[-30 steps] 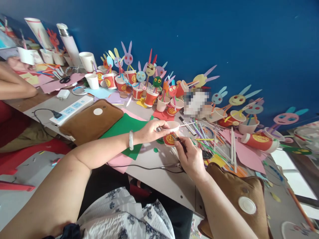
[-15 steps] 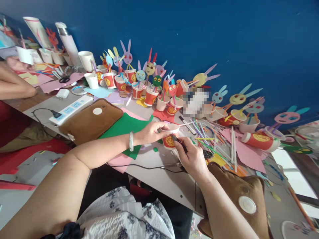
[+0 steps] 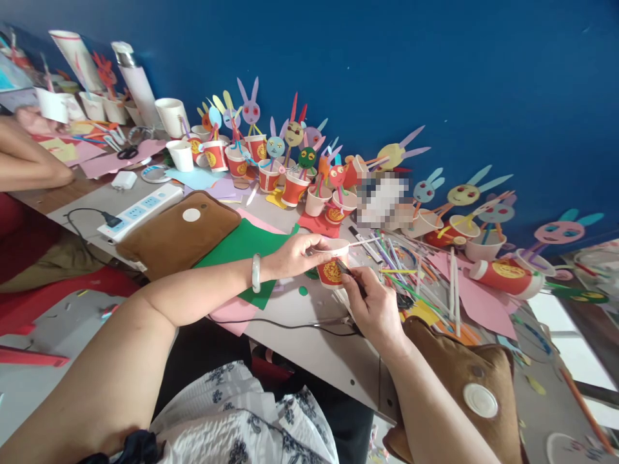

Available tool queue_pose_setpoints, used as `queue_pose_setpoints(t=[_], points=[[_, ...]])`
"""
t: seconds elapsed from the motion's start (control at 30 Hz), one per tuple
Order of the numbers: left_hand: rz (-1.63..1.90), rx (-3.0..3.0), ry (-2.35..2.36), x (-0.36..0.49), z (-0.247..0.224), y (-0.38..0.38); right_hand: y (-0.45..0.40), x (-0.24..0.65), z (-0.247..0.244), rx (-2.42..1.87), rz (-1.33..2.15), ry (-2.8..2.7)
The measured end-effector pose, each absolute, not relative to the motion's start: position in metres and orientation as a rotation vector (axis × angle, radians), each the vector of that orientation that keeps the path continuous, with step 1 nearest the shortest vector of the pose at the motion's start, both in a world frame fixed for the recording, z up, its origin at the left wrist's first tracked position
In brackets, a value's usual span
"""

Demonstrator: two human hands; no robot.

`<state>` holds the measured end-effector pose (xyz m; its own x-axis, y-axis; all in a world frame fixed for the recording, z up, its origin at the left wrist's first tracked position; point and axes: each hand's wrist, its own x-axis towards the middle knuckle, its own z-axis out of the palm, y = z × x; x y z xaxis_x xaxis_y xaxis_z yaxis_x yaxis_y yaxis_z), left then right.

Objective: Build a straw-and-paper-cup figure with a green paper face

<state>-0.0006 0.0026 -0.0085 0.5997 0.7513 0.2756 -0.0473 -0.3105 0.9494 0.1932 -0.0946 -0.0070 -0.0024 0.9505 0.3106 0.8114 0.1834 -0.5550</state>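
A red and white paper cup [image 3: 331, 273] with a yellow emblem is upright in front of me. My left hand [image 3: 304, 254] pinches its rim from the left, fingers closed. In my right hand [image 3: 370, 299] is a slim dark tool [image 3: 349, 274], its tip against or close to the cup's front just below the rim; its exact kind is hard to make out. A thin pale stick [image 3: 363, 242] juts out to the right at the cup's rim. Under my left wrist lies green paper [image 3: 242, 248], and a small green paper disc [image 3: 302, 291] rests near the cup.
Paper cups with rabbit-faced figures [image 3: 294, 187] line the blue wall. Loose sticks and straws [image 3: 411, 270] lie right of the cup. Brown cushions [image 3: 178, 225] sit either side. A black cable [image 3: 290, 326] crosses the table; a power strip [image 3: 140, 212] and another person's arm [image 3: 33, 158] are left.
The dark tool's tip sits slightly higher on the cup's front, and my right hand has shifted a little. My left hand keeps its hold. The whole view has moved slightly.
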Motion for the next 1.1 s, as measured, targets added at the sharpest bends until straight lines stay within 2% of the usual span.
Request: queue_pose_setpoints(t=[0.27, 1.1], points=[[0.916, 1.822, 0.603, -0.0008, -0.0096, 0.0012, -0.0955, 0.1933, -0.0093, -1.638, 0.312, -1.85], [0.865, 1.651, 0.528, 0.0008, -0.0072, 0.0012, -0.096, 0.1933, -0.013, -1.605, 0.284, -1.829]])
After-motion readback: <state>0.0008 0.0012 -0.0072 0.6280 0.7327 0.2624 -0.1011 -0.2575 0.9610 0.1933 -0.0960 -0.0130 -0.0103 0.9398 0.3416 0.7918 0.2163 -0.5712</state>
